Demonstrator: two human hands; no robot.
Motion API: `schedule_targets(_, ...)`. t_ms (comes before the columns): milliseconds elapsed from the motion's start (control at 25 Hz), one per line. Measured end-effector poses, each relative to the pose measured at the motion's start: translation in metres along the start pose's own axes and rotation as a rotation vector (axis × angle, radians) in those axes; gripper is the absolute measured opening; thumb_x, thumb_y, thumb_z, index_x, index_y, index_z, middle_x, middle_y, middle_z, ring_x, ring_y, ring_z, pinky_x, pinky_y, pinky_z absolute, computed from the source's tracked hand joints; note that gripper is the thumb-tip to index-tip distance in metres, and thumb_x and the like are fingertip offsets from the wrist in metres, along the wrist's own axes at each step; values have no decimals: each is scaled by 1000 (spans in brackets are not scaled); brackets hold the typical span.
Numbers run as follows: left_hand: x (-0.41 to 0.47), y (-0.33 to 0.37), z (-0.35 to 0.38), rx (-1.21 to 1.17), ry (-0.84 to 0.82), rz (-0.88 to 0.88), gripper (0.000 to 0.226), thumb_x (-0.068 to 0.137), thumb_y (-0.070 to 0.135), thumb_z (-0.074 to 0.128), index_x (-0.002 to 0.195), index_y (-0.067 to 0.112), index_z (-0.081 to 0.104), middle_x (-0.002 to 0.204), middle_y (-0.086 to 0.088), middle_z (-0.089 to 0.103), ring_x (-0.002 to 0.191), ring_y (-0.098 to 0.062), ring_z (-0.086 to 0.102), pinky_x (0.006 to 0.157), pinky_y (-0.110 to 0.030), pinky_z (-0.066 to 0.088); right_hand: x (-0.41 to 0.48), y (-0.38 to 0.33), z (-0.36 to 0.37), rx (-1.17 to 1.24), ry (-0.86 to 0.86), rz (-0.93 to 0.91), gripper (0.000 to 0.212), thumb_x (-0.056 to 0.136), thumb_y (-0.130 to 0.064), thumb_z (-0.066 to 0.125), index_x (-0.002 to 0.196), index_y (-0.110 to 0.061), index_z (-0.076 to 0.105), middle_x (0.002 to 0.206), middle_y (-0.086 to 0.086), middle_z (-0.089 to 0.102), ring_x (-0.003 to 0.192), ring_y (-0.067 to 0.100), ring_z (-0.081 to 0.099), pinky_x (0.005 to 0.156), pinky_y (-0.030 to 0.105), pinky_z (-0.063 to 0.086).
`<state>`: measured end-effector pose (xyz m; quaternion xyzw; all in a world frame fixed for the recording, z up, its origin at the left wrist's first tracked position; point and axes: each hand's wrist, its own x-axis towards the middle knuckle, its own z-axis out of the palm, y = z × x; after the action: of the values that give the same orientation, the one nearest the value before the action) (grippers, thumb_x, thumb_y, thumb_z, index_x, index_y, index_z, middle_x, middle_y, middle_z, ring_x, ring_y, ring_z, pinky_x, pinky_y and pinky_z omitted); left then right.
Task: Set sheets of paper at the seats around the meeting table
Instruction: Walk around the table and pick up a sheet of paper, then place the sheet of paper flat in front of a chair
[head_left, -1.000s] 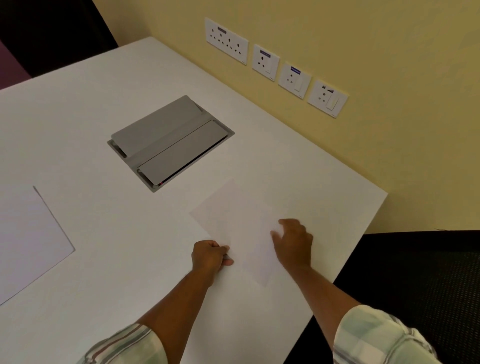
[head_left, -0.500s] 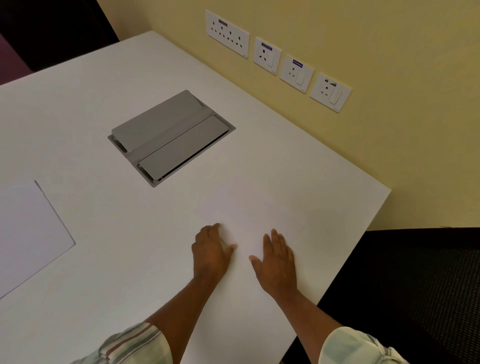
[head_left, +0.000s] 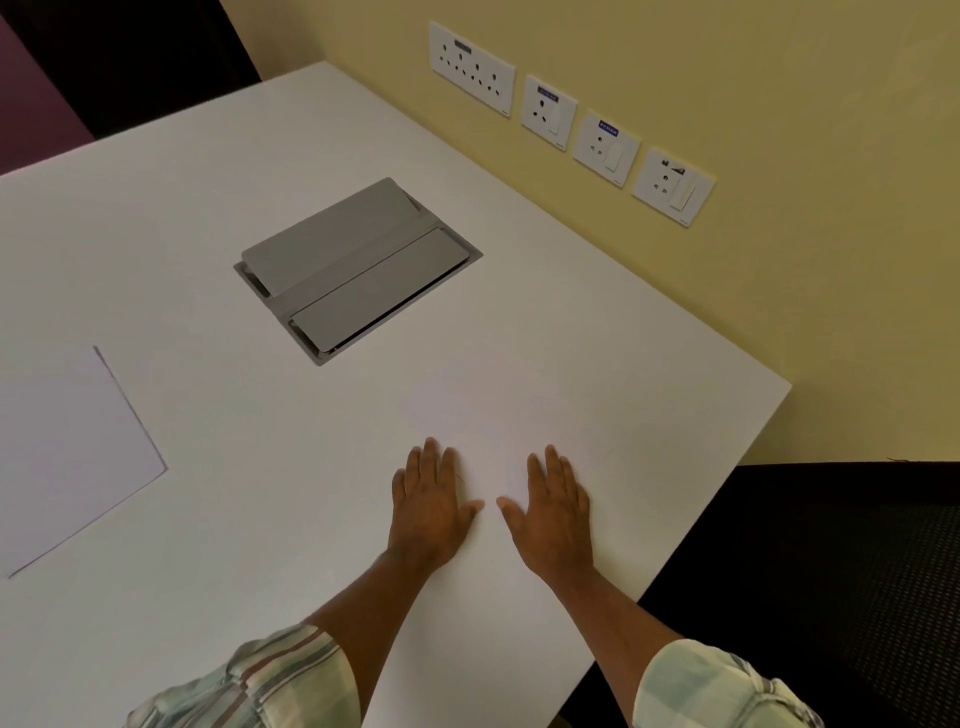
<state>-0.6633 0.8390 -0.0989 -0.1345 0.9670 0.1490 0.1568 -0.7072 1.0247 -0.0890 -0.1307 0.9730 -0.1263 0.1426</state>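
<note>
Palms of the left hand (head_left: 428, 512) and right hand (head_left: 556, 514) lie flat with fingers spread, gripping nothing, on the sheet (head_left: 493, 421), which stretches away from them across the bench (head_left: 208, 208).

Both hands lie flat, palms down, on a faint white sheet (head_left: 498, 441) near the counter's (head_left: 208, 208) corner: left hand (head_left: 428, 506), right hand (head_left: 556, 512). Another sheet (head_left: 67, 452) lies far left; a grey hatch (head_left: 358, 270) sits mid-counter.

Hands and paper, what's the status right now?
Left hand and right hand flat, open, pressing sheet on table. Second sheet lies far left. Nothing in the way.
</note>
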Motion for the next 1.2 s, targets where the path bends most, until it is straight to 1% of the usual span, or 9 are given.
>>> schedule_targets(160, -25, -25, -4, -27, 56, -41, 90, 104, 70, 29, 169, 13, 1, 178, -15, -5, 165, -36, -6, 132, -51, 3, -2, -15, -8, 6, 21, -47, 83, 103, -61, 44, 166, -13, 19, 175, 10, 10, 162, 30, 11, 128, 49, 21)
schedule_targets(280, -48, -54, -8, -38, 80, -96, 90, 105, 69, 27, 169, 11, 0, 178, -15, -6, 165, -35, -7, 132, -50, 0, -3, -41, -7, 1, 27, -130, 84, 103, -59, 47, 165, -10, 20, 174, 11, 14, 161, 31, 14, 127, 49, 23)
schedule_targets(320, -56, -65, -9, -38, 90, -112, 90, 105, 68, 27, 169, 11, 0, 178, -15, -6, 165, -35, -8, 132, -50, 0, -4, -51, -6, -9, 26, -165, 84, 103, -60, 45, 165, -9, 20, 174, 11, 14, 161, 31, 15, 127, 49, 23)
schedule_targets(440, -83, -105, -16, -75, 128, -200, 89, 106, 67, 29, 169, 10, 2, 178, -15, -5, 165, -34, -8, 132, -48, -2, -7, -91, -1, -35, 1, -279, 86, 101, -66, 30, 165, -8, 21, 174, 12, 16, 161, 31, 17, 126, 49, 26)
schedule_targets(520, -102, -133, -22, -99, 161, -266, 88, 106, 66, 29, 169, 11, 3, 178, -14, -5, 165, -34, -9, 132, -48, -2, -10, -121, 4, -34, -19, -347, 90, 98, -68, 24, 165, -8, 21, 174, 13, 16, 160, 33, 17, 127, 50, 27)
schedule_targets(600, -123, -164, -32, -120, 191, -334, 88, 105, 66, 30, 169, 11, 4, 178, -14, -4, 165, -33, -9, 132, -48, -1, -15, -156, 10, -50, -45, -415, 91, 98, -69, 23, 165, -8, 18, 174, 13, 14, 161, 32, 15, 128, 49, 25)
schedule_targets(800, -174, -239, -60, -166, 248, -476, 87, 105, 66, 32, 169, 12, 6, 179, -14, -3, 165, -33, -8, 133, -48, 0, -29, -244, 28, -33, -98, -528, 89, 102, -66, 36, 166, -10, 11, 175, 11, 8, 162, 29, 8, 130, 45, 15)
schedule_targets(960, -203, -296, -80, -225, 304, -593, 85, 106, 65, 33, 169, 13, 8, 179, -14, 0, 165, -33, -4, 133, -48, 2, -42, -309, 41, -10, -121, -598, 91, 101, -68, 32, 166, -11, 6, 176, 9, 5, 162, 27, 6, 131, 42, 12)
schedule_targets(1200, -212, -369, -89, -338, 356, -735, 83, 105, 65, 34, 169, 15, 13, 179, -11, 5, 165, -32, 0, 134, -47, 5, -39, -383, 71, -3, -183, -639, 90, 103, -65, 34, 166, -11, 3, 176, 9, 4, 162, 27, 5, 130, 41, 11)
